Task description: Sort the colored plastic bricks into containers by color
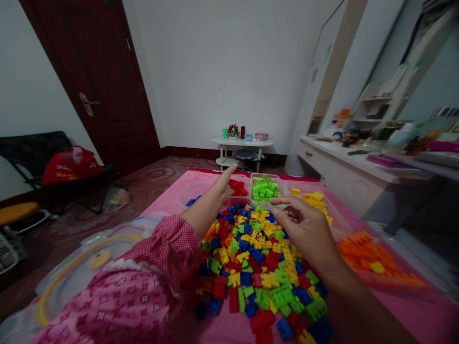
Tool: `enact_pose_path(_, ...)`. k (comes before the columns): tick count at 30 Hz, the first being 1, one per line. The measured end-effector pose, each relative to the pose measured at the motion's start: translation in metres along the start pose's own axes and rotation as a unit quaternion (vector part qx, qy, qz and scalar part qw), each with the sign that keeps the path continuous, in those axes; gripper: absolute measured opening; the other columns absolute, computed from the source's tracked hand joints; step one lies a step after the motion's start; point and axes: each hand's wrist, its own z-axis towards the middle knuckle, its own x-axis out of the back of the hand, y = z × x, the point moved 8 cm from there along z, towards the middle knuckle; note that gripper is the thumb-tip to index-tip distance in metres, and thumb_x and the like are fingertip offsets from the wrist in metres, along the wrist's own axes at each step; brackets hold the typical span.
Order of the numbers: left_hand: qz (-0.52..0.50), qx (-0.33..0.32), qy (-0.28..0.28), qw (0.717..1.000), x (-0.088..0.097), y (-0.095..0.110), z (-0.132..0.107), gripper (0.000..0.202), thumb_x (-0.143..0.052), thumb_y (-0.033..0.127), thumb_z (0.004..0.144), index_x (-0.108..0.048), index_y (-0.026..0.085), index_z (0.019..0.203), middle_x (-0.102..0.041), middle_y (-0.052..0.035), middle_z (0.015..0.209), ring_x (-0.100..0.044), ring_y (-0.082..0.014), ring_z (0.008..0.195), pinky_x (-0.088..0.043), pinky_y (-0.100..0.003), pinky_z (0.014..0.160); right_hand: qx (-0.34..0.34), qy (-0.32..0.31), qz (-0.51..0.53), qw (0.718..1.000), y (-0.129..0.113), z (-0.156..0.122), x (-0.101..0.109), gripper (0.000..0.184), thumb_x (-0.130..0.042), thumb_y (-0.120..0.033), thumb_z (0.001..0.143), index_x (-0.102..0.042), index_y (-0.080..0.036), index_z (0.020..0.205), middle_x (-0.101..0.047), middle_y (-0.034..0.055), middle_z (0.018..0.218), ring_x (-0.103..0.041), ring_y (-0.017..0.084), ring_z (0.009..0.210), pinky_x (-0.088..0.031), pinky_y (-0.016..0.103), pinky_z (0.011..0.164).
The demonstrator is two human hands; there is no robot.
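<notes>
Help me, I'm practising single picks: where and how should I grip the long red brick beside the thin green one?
Probably pinch the long red brick across its width, at the near end, coming from the near side and above: that end faces bare pink cloth. The thin green brick lies close on the right, so ease in gently.

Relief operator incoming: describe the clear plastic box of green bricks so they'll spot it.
On the pink-covered table, look past the multicoloured plastic brick heap. Between boxed red bricks and boxed yellow bricks sits a clear plastic box, the only one holding green bricks.
</notes>
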Motion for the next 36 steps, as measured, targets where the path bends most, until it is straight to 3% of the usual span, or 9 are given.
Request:
enact_pose_path(4, 0.089, -0.101, -0.012, 0.991, -0.004, 0.003, -0.001, 0.043, -0.064, 0.033, 0.076, -0.056, 0.013, 0.113, -0.059, -0.0115, 0.12, -0.053, -0.0253, 0.113, -0.043, -0.033, 0.092, 0.014, -0.02, -0.057, 0.998, 0.012, 0.003, -0.005, 0.014, -0.053, -0.023, 0.08, -0.065, -0.019, 0.087, -0.064, 0.0035, 0.083, -0.057, 0.013, 0.064, -0.045, 0.024, 0.058)
enact_pose_path(9, 0.235, -0.17, -0.143, 0.946, -0.018, -0.021, -0.045, 0.023, -0.06, 0.027, 0.074, -0.069, 0.011, 0.087, -0.071, -0.0084, 0.085, -0.064, -0.0189, 0.078, -0.049, -0.029, 0.073, 0.013, -0.147, -0.148, 0.978, 0.029, -0.004, -0.034, 0.014, -0.056, -0.017, 0.075, -0.067, -0.02, 0.082, -0.065, 0.0015, 0.083, -0.057, 0.014, 0.068, -0.043, 0.026, 0.066)
enact_pose_path(14, 0.376, -0.209, -0.24, 0.87, -0.019, -0.037, -0.088, 0.014, -0.06, 0.021, 0.069, -0.071, 0.016, 0.076, -0.07, -0.0025, 0.071, -0.061, -0.0146, 0.064, -0.045, -0.023, 0.06, 0.013, -0.266, -0.18, 0.947, 0.042, -0.029, -0.07, 0.026, -0.067, -0.025, 0.069, -0.067, -0.023, 0.094, -0.065, 0.0027, 0.089, -0.059, 0.017, 0.078, -0.04, 0.025, 0.068)
enact_pose_path(17, 0.439, -0.212, -0.266, 0.832, -0.018, -0.047, -0.099, 0.017, -0.062, 0.019, 0.067, -0.073, 0.02, 0.079, -0.071, -0.0023, 0.073, -0.062, -0.016, 0.065, -0.042, -0.022, 0.056, 0.018, -0.255, -0.171, 0.952, 0.046, -0.033, -0.077, 0.02, -0.066, -0.022, 0.069, -0.068, -0.022, 0.089, -0.064, 0.0032, 0.088, -0.058, 0.018, 0.083, -0.039, 0.026, 0.071)
enact_pose_path(21, 0.509, -0.184, -0.271, 0.796, -0.017, -0.056, -0.105, 0.024, -0.061, 0.023, 0.069, -0.073, 0.022, 0.09, -0.072, -0.0021, 0.079, -0.063, -0.0162, 0.068, -0.042, -0.022, 0.057, -0.013, -0.218, -0.13, 0.967, 0.052, -0.022, -0.069, 0.006, -0.063, -0.018, 0.064, -0.064, -0.017, 0.07, -0.06, 0.0018, 0.073, -0.055, 0.015, 0.068, -0.037, 0.023, 0.058)
enact_pose_path(25, 0.567, -0.19, -0.245, 0.763, -0.02, -0.05, -0.113, 0.029, -0.062, 0.029, 0.067, -0.071, 0.027, 0.094, -0.072, -0.0006, 0.09, -0.064, -0.0197, 0.079, -0.044, -0.026, 0.064, -0.155, -0.111, 0.006, 0.982, 0.072, -0.006, -0.04, 0.014, -0.061, -0.029, 0.066, -0.056, -0.018, 0.073, -0.049, -0.0049, 0.053, -0.046, 0.011, 0.046, -0.031, 0.022, 0.044)
enact_pose_path(29, 0.621, -0.188, -0.222, 0.728, -0.027, -0.05, -0.124, 0.032, -0.062, 0.022, 0.06, -0.072, 0.027, 0.09, -0.072, -0.0032, 0.089, -0.064, -0.0242, 0.081, -0.043, -0.029, 0.062, -0.251, -0.066, 0.167, 0.951, 0.087, -0.007, -0.034, 0.018, -0.059, -0.034, 0.069, -0.051, -0.018, 0.075, -0.05, -0.0061, 0.05, -0.045, 0.009, 0.043, -0.035, 0.02, 0.042)
enact_pose_path(32, 0.618, -0.181, -0.188, 0.741, -0.025, -0.051, -0.122, 0.033, -0.059, 0.016, 0.06, -0.073, 0.026, 0.088, -0.072, -0.0047, 0.087, -0.064, -0.0237, 0.079, -0.042, -0.029, 0.063, -0.267, -0.085, 0.218, 0.935, 0.087, -0.012, -0.042, 0.02, -0.061, -0.034, 0.069, -0.05, -0.018, 0.075, -0.052, -0.0057, 0.048, -0.046, 0.008, 0.042, -0.034, 0.018, 0.041)
enact_pose_path(36, 0.476, -0.15, -0.176, 0.849, -0.014, -0.049, -0.104, 0.021, -0.058, 0.027, 0.069, -0.07, 0.018, 0.083, -0.068, -0.0041, 0.073, -0.06, -0.0167, 0.065, -0.041, -0.026, 0.058, -0.265, -0.113, 0.236, 0.928, 0.079, -0.015, -0.052, 0.026, -0.063, -0.032, 0.068, -0.053, -0.018, 0.088, -0.052, -0.0074, 0.049, -0.045, 0.007, 0.04, -0.034, 0.017, 0.037)
